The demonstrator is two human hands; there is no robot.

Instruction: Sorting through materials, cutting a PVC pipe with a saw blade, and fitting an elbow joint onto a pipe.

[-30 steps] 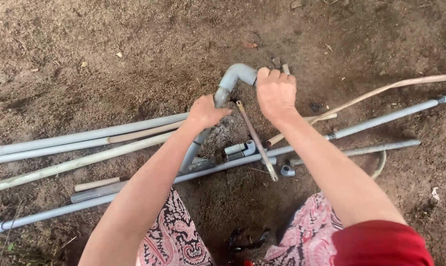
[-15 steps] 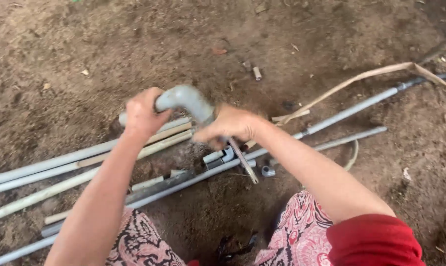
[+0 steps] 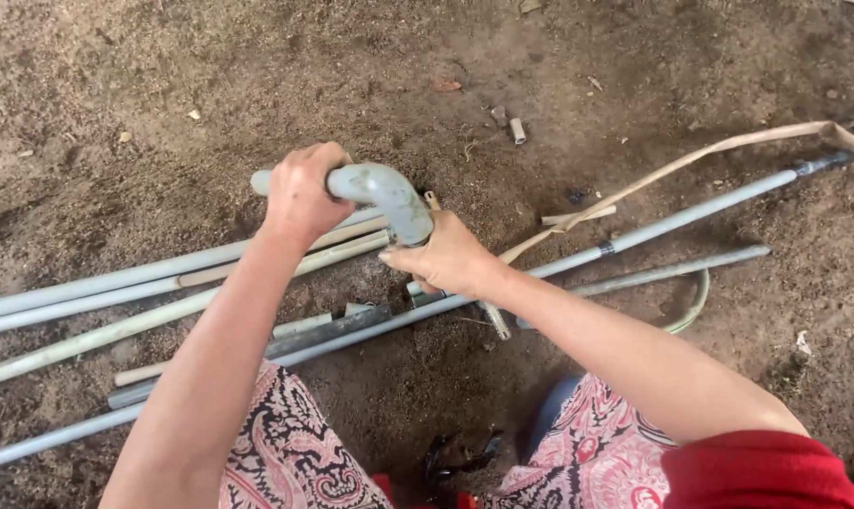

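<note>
A grey plastic elbow pipe (image 3: pixel 382 193), dull and scuffed, is held up just above the bare dirt ground (image 3: pixel 163 85). It runs level from an open stub at the left, bends in a smooth curve, and turns downward into a wider socket end. The left hand (image 3: pixel 302 195) reaches in from below with the forearm stretched forward, its fingers (image 3: pixel 312 170) wrapped fully round the level section, closed tight on it, knuckles upward. The right hand (image 3: pixel 446 256) comes in from the right with the wrist bent, its fingers curled shut around the lower socket end of the elbow pipe. Beneath both hands lie several long grey pipes (image 3: pixel 144 283) side by side across the ground, and a tan strap (image 3: pixel 700 155) trails off to the right. Patterned trousers (image 3: pixel 286 452) and a red sleeve (image 3: pixel 757 471) show at the bottom edge.
</note>
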